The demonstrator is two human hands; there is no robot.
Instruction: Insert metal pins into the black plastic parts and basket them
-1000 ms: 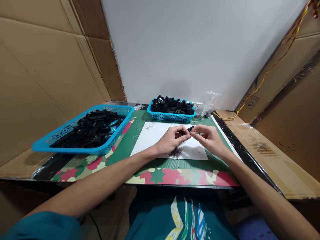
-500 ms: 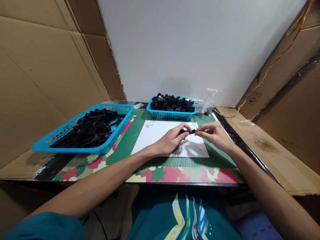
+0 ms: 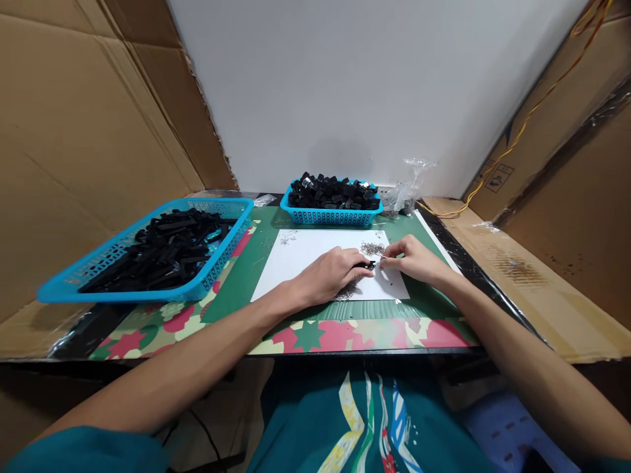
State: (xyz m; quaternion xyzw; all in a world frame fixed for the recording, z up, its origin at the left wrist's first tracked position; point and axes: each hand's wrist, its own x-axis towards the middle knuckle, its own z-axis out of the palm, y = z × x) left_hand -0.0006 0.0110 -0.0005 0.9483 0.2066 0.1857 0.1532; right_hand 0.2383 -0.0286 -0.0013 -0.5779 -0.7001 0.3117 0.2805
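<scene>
My left hand (image 3: 340,270) is closed around a small black plastic piece (image 3: 367,265), whose end sticks out past the thumb and forefinger over the white sheet (image 3: 305,253). Just to its right, my right hand (image 3: 407,256) pinches a thin, light metal piece (image 3: 382,255), too small to make out fully. Beyond the fingertips lies a pile of tiny metal parts (image 3: 373,248). Another heap of tiny metal parts (image 3: 346,292) is partly hidden under my left hand.
A large blue basket (image 3: 217,279) at left holds long black pieces. At the back, a smaller blue basket (image 3: 330,217) is heaped with black pieces, beside a clear plastic bag (image 3: 400,196). Scattered bits (image 3: 288,238) lie on the sheet's far left. Cardboard walls (image 3: 89,98) flank the table.
My right hand's fingers have pulled slightly away from the black piece and now pinch a thin metal piece. My left hand has turned palm-down and lower, uncovering the far pile. The view shifted slightly.
</scene>
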